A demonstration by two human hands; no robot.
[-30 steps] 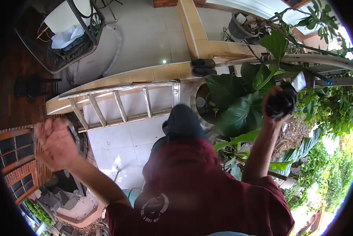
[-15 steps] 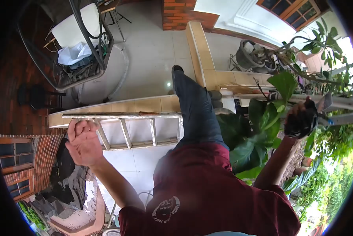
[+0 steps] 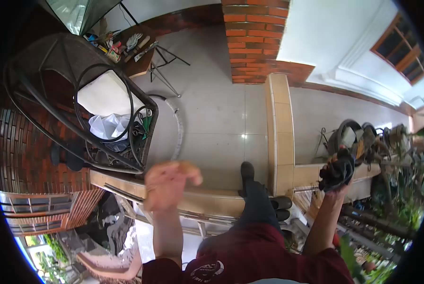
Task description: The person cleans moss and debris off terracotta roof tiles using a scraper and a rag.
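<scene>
My bare left hand [image 3: 169, 184] is raised in front of me over the tiled step edge, somewhat blurred. Its fingers bend loosely, the thumb side stands apart, and nothing is in it. On my right hand [image 3: 337, 171] is a black glove [image 3: 339, 173]; the fingers are curled closed. What they hold, if anything, cannot be made out against the dark pots behind. Under my left forearm lies a pale wooden ladder [image 3: 202, 229], partly hidden by my arm and leg. My foot in a dark shoe [image 3: 247, 173] is on the tiled floor.
A tiled ledge [image 3: 280, 123] runs ahead on the right, with a dark pot [image 3: 346, 132] beyond it. At left stands a black-framed swing seat [image 3: 150, 111] holding a white cushion [image 3: 109, 94]. A small table [image 3: 143, 66] carries tools. Plants [image 3: 410, 189] crowd the right side.
My view has moved forward and up onto the tiled floor area. My left hand has shifted right and lower in view, my gloved right hand left and lower. The large leaves have mostly left view.
</scene>
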